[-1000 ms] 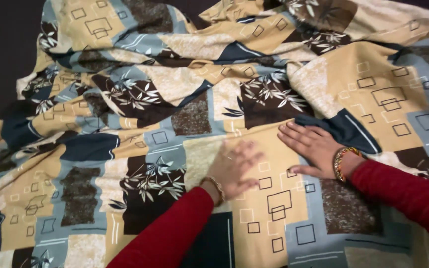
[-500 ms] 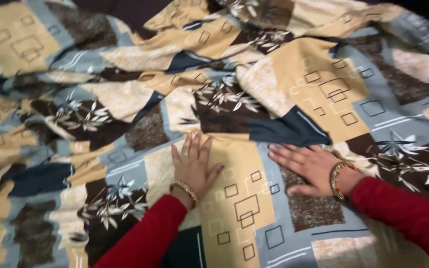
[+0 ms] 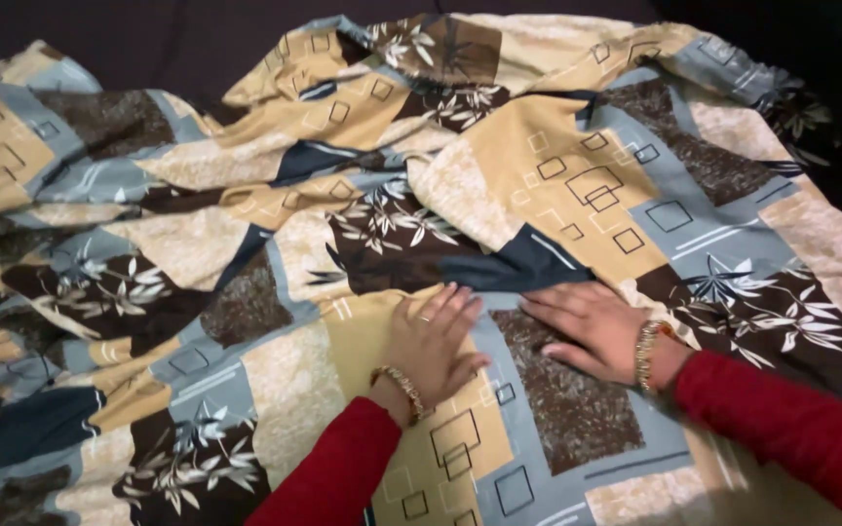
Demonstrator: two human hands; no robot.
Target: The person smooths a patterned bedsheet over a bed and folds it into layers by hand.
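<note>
**Both palms flat on a patchwork-print bedsheet**

Left hand [image 3: 431, 341] spread flat, fingers open and pointing toward the far edge, pressed onto a tan panel of the bedsheet [image 3: 557, 175]. A gold bangle [image 3: 399, 390] at that wrist, red sleeve [image 3: 328, 477] running back to the near edge. Right hand [image 3: 587, 326] just beside it, also laid flat with fingers extended and close together, resting on a brown mottled patch [image 3: 577, 409] near a dark navy fold [image 3: 528, 268]. Beaded bracelet [image 3: 645, 353] on the right wrist, second red sleeve [image 3: 791, 438] coming in from the near right corner. Nothing gripped or pinched by either hand.

Sheet spread wide across the whole surface, printed in blocks of tan, grey-blue, cream, navy and brown, with outlined squares and pale leaf sprigs. Smoother on the right side and around the hands; heavily rumpled and folded over toward the left and far edges. No packages, labels or signs visible. Beyond the far edge only a dark, unlit background [image 3: 148, 39]; too dim to tell what lies under the sheet or what kind of room.
</note>
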